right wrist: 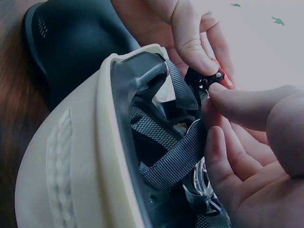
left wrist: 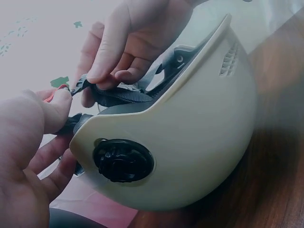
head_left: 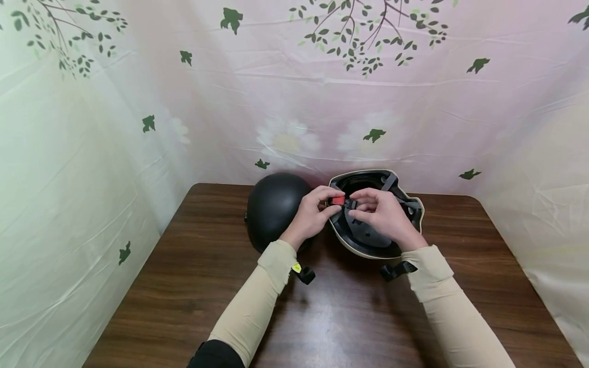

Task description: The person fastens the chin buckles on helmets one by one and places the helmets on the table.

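A cream helmet (left wrist: 204, 142) lies upside down, its dark lining facing up. Over the opening, my left hand (head_left: 313, 212) pinches a black chin-strap buckle with a red tab (head_left: 338, 200) between thumb and fingers. Facing it, my right hand (head_left: 385, 214) holds the black clip (head_left: 352, 204) on the other strap. Both buckle parts meet or nearly meet; fingers hide whether they are latched. A grey webbing strap (right wrist: 178, 161) loops up from inside the helmet toward my right fingers. On the shell's side is a round black fitting (left wrist: 123, 160).
A black helmet (head_left: 276, 204) stands dome up just left of the cream one, partly behind my left hand. Both are near the back edge of the brown wooden table (head_left: 207, 286). A printed curtain (head_left: 294, 102) hangs behind. Black wrist mounts (head_left: 306, 275) stick out below both wrists.
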